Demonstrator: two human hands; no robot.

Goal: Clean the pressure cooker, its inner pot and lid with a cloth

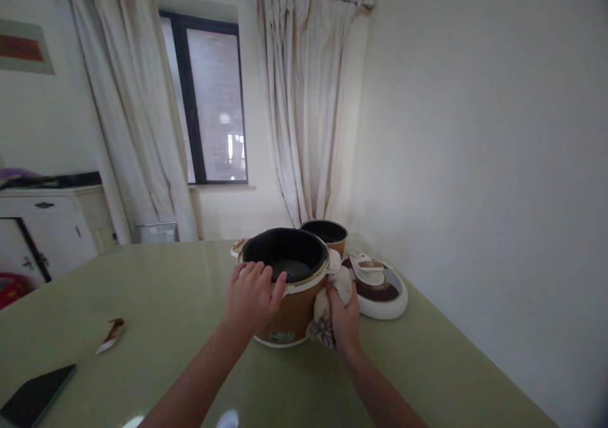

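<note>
An electric pressure cooker body (291, 308), brown with a white rim and a dark inside, stands lidless and upright on the table. My left hand (254, 295) grips its near rim, fingers over the edge and thumb stretched to the right. On the cooker's right side, my right hand (344, 317) is closed round a pale cloth (323, 320) with a dark pattern and presses it against the outer wall, just below the white side handle. Part of the cloth is hidden by the fingers. Behind the cooker is a dark-lined inner pot (327, 230). The white and brown lid (382, 292) lies to the right.
The pale green tabletop (171, 308) meets the wall on the right. At its left lie a small brown and white piece (111, 335) and a dark flat object (38, 393). Beyond are a white cabinet (52, 219), curtains (304, 92) and a window (216, 105).
</note>
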